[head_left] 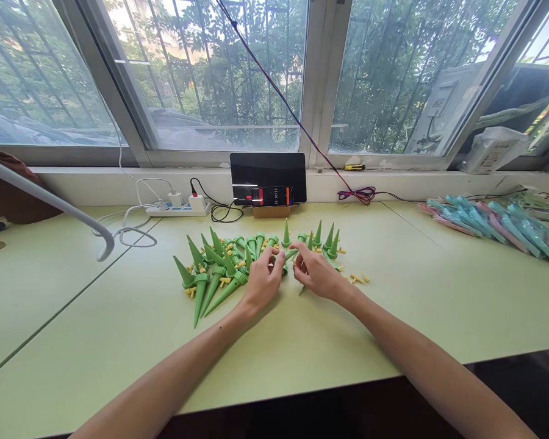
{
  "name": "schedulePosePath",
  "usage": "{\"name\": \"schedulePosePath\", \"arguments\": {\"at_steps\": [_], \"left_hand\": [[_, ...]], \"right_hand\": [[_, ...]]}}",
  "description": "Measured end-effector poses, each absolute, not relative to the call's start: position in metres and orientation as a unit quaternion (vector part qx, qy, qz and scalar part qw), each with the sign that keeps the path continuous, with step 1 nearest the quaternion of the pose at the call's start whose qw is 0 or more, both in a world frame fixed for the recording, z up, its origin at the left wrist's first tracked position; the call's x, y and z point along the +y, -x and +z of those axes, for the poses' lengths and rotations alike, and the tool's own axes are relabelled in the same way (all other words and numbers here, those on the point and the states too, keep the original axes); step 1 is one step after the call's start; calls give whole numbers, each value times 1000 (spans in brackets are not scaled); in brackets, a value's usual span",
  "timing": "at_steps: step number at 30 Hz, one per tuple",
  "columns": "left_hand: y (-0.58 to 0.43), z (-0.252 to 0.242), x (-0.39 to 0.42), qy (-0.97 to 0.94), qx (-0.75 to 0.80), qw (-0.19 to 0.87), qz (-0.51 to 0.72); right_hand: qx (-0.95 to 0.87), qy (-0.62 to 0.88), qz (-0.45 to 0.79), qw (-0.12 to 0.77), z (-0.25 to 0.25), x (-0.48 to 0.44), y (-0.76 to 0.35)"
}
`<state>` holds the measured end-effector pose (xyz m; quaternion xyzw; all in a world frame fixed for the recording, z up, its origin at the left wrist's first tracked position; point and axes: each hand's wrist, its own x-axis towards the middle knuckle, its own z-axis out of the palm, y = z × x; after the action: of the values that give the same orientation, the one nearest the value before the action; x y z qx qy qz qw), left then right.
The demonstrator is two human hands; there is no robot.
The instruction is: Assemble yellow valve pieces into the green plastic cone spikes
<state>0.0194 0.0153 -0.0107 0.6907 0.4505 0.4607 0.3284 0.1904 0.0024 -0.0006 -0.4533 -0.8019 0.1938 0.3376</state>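
A heap of green plastic cone spikes (215, 268) lies on the pale green table (119, 341), some upright, some on their sides, with small yellow pieces (357, 278) scattered among them. My left hand (263, 281) and my right hand (316, 272) meet at the middle of the heap. Both are closed in a pinch on one green spike (291, 253) that lies between their fingertips. The spike's lower end pokes out under my right hand.
A dark tablet (268, 177) with a phone (271, 196) propped before it stands at the window sill. A white power strip (177, 209) with cables lies at the left. Teal and pink packets (494, 222) are piled at the right. A white lamp arm (50, 204) reaches in from the left.
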Motion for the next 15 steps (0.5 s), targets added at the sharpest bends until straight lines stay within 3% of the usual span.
{"name": "schedulePosePath", "arguments": {"at_steps": [15], "left_hand": [[-20,-5,10,-711,441,303,456]], "right_hand": [[-778,403,238,419,-3,3,-187]]}}
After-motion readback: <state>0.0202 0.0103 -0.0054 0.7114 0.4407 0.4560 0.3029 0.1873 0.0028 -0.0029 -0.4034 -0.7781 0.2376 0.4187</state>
